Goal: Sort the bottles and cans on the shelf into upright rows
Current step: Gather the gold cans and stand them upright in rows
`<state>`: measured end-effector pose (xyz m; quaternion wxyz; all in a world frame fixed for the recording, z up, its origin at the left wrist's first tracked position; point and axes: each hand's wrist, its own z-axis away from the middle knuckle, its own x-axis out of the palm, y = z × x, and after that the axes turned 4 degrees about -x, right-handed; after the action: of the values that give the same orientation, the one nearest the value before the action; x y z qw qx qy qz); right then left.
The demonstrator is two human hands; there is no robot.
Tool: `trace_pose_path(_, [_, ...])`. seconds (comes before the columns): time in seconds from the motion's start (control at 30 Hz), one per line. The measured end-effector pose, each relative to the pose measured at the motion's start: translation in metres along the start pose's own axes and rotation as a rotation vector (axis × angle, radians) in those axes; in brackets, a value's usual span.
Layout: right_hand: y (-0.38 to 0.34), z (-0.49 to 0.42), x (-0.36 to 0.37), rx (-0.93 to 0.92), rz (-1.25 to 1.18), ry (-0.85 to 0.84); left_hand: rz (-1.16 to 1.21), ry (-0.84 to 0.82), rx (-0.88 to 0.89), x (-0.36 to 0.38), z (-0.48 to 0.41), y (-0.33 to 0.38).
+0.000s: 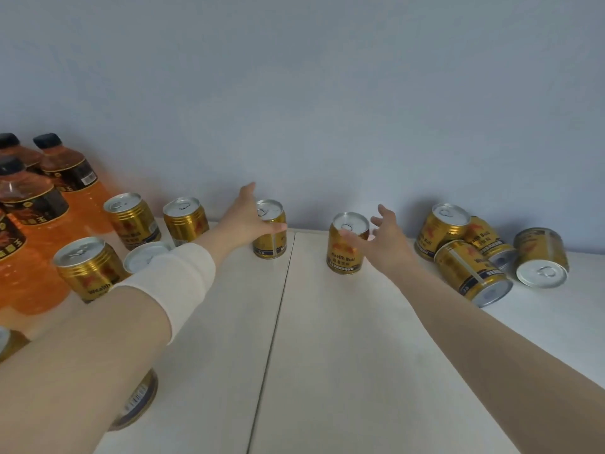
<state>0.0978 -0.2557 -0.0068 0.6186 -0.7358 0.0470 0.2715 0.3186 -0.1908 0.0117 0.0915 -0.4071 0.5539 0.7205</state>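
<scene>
Orange bottles (75, 178) with black caps are stood at the far left of the white shelf (327, 355), against a blue-grey wall (327, 93). Beside them, upright cans (132, 221) are ranged in loose rows, one partly hidden by a white sleeve (170, 280). At the far right, fallen cans (541, 257) are heaped together, touching, their long axes lying along the shelf and their ends turned toward the camera. A seam (278, 306) is seen running down the shelf.

Near the wall, two gold cans are stood upright, silver pull-tab lids upward, well apart. The first can (270, 244), just left of the seam, is touched by the left hand (245, 217), whose straight fingers are laid across its front, thumb raised. The second can (343, 260), right of the seam, is flanked by the right hand (386, 247), fingers spread wide, thumb blurred across its front; no grip is shown.
</scene>
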Motion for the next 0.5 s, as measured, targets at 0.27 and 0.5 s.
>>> trace_pose_path(0.27, [-0.030, -0.012, -0.152, -0.281, 0.788, 0.091, -0.345, 0.254, 0.319, 0.011, 0.025, 0.135])
trace_pose_path(0.5, [0.021, -0.012, -0.251, -0.293, 1.404, 0.076, -0.766, 0.252, 0.375, 0.117, 0.051, 0.239])
